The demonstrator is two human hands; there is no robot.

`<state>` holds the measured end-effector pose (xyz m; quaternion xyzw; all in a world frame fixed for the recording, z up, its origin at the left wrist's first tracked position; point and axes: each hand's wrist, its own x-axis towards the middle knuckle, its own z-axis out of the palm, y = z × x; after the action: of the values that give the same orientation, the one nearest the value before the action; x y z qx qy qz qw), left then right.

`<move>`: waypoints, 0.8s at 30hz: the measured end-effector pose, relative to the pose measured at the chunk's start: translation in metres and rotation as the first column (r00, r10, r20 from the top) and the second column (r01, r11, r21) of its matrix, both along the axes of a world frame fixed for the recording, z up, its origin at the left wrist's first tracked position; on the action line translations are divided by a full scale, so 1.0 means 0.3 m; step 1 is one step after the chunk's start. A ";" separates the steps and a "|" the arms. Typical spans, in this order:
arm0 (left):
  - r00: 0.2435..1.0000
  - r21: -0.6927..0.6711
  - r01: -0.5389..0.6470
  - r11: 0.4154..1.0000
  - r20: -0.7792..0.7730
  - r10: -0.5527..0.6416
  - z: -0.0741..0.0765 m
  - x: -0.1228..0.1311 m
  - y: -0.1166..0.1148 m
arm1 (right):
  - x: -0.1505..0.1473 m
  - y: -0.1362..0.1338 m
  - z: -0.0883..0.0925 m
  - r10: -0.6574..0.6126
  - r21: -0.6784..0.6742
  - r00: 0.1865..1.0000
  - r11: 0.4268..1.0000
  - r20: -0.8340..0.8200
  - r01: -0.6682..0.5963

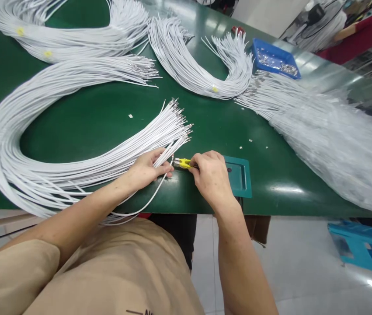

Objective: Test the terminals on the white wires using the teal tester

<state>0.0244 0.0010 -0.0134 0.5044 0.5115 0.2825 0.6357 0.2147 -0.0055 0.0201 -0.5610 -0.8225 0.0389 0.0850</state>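
Observation:
My left hand (pixel 151 168) is closed around several white cables near the ends of a large curved bundle (pixel 107 168). One cable end stands out to the right between its thumb and fingers. My right hand (pixel 210 175) grips a small yellow-handled tool (pixel 183 163), whose metal tip points left and meets or nearly meets that cable end; exact contact is too small to tell. Under and beside my right wrist lies a shallow teal tray (pixel 245 177) with a small dark item in it.
More white cable bundles (pixel 202 81) lie at the back, some with yellow marks. A blue bin (pixel 276 57) holds small metal parts. Plastic-covered cables (pixel 333 135) fill the right side of the green table (pixel 205 201). Another person's red sleeve (pixel 346 48) shows at back right; a blue stool (pixel 363 245) stands below.

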 end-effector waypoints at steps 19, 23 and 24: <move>0.995 0.076 0.000 0.997 -0.099 0.008 -0.046 0.013 0.020 | 0.000 -0.003 -0.003 -0.050 0.080 0.997 0.995 -0.060 0.055; 0.999 -0.007 0.023 1.000 -0.037 -0.024 -0.055 0.008 0.028 | -0.041 -0.051 0.021 -0.092 0.126 0.980 0.985 -0.175 0.115; 1.000 -0.014 0.024 1.000 -0.018 -0.024 -0.056 0.006 0.031 | -0.062 -0.071 0.021 -0.084 0.126 0.976 0.986 -0.202 0.111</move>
<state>0.0262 0.0102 -0.0301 0.5085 0.5132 0.2666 0.6379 0.1960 -0.0268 0.0265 -0.5871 -0.7822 0.0336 0.2056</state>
